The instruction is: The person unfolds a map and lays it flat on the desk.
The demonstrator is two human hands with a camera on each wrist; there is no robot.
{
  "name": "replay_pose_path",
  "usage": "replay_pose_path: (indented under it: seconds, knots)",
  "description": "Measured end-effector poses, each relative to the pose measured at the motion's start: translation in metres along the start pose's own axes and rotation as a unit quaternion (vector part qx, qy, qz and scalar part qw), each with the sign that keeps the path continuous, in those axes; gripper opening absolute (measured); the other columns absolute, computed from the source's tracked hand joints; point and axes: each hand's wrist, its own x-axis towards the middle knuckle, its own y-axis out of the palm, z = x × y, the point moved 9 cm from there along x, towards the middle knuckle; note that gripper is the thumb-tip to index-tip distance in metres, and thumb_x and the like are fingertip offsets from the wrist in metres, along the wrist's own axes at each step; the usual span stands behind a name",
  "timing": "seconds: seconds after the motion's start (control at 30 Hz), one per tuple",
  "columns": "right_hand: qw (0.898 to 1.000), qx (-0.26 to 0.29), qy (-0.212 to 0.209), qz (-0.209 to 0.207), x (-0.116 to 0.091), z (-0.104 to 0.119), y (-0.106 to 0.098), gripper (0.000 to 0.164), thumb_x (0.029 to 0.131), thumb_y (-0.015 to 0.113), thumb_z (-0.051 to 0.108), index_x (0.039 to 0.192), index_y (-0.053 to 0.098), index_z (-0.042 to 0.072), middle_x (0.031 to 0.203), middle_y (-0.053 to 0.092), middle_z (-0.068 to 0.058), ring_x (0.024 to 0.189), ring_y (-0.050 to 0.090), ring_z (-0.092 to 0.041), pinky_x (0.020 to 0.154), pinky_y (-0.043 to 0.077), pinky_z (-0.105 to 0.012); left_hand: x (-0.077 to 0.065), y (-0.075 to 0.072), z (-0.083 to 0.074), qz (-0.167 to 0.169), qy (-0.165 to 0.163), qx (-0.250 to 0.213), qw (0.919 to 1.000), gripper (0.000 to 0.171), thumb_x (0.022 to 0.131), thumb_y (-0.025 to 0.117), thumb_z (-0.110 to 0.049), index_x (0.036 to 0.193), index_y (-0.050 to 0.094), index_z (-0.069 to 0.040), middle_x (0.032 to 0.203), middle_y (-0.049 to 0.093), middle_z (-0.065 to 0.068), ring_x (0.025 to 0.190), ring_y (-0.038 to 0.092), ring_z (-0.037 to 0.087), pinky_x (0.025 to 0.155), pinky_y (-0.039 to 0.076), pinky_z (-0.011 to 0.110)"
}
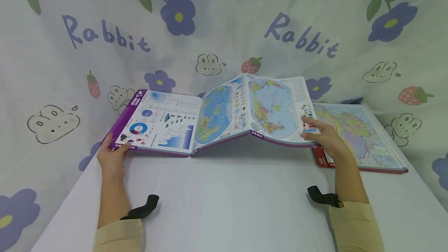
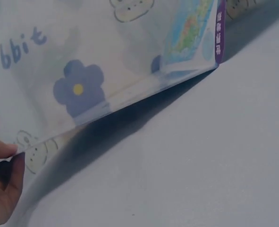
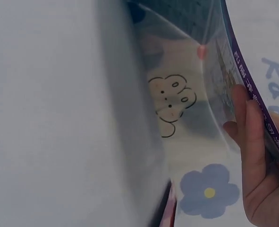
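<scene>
A glossy folding world map (image 1: 217, 116) with purple edges is spread open across the back of the table in three panels. Its left panel, with charts, lies low, while the fold between the middle and right panels rises in a peak off the table. My left hand (image 1: 111, 160) pinches the lower left corner between thumb and fingers, as the left wrist view also shows. At the right edge, my right hand (image 1: 327, 139) grips the right panel; in the right wrist view its fingers hold both faces of the map's purple edge (image 3: 252, 90).
Partly behind my right hand, a second map (image 1: 371, 139) with a red edge lies on the table's right side. A white cloth (image 1: 224, 201) covers the table. Behind stands a curtain (image 1: 224, 18) printed with flowers, rabbits and strawberries.
</scene>
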Motion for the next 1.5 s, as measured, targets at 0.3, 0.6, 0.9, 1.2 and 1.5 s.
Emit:
replay_pose_path:
  seconds: [0.3,0.6,0.9,1.2,1.5]
  knots:
    - [1.0,-0.008,0.007,0.008,0.006,-0.014,0.003,0.074,0.083,0.074,0.018,0.145,0.036,0.004,0.159,0.01,-0.009,0.144,-0.012,-0.03,0.114,-0.001,-0.058,0.011,-0.02,0.007,-0.046,-0.018,-0.093,0.9945,0.071,0.088,0.058,0.007,0.144,0.038,-0.031,0.156,0.02,-0.008,0.138,0.03,0.01,0.096,0.039,0.019]
    - [0.999,-0.021,0.03,0.025,0.014,-0.032,0.006,0.07,0.085,0.071,0.018,0.145,0.037,0.009,0.159,0.0,-0.008,0.143,-0.016,-0.034,0.111,0.002,-0.064,0.015,-0.031,0.006,-0.082,-0.012,-0.172,0.9815,0.064,0.093,0.044,0.009,0.144,0.038,-0.029,0.155,0.023,-0.01,0.134,0.035,0.007,0.102,0.033,0.019]
    - [0.998,-0.035,0.048,0.034,0.019,-0.051,0.01,0.07,0.084,0.071,0.015,0.145,0.037,0.006,0.158,0.004,-0.015,0.142,-0.011,-0.041,0.108,0.0,-0.069,0.018,-0.035,0.01,-0.094,-0.025,-0.176,0.9797,0.064,0.094,0.044,0.008,0.145,0.036,-0.03,0.155,0.019,-0.012,0.137,0.029,0.004,0.108,0.026,0.02]
    - [0.997,-0.053,0.051,0.038,0.02,-0.059,0.006,0.074,0.082,0.074,0.018,0.145,0.037,0.009,0.157,0.011,-0.019,0.142,-0.002,-0.044,0.108,0.006,-0.069,0.022,-0.034,0.009,-0.095,-0.015,-0.117,0.9884,0.065,0.094,0.045,0.006,0.148,0.028,-0.025,0.156,0.016,-0.006,0.139,0.026,0.007,0.105,0.029,0.018]
    - [0.996,-0.05,0.049,0.06,0.018,-0.061,0.002,0.077,0.081,0.075,0.025,0.146,0.035,0.011,0.156,0.014,-0.018,0.141,0.014,-0.04,0.111,0.024,-0.055,0.024,-0.035,0.009,-0.101,-0.024,-0.107,0.9888,0.065,0.095,0.044,0.006,0.149,0.026,-0.026,0.156,0.015,-0.007,0.139,0.023,0.006,0.107,0.027,0.019]
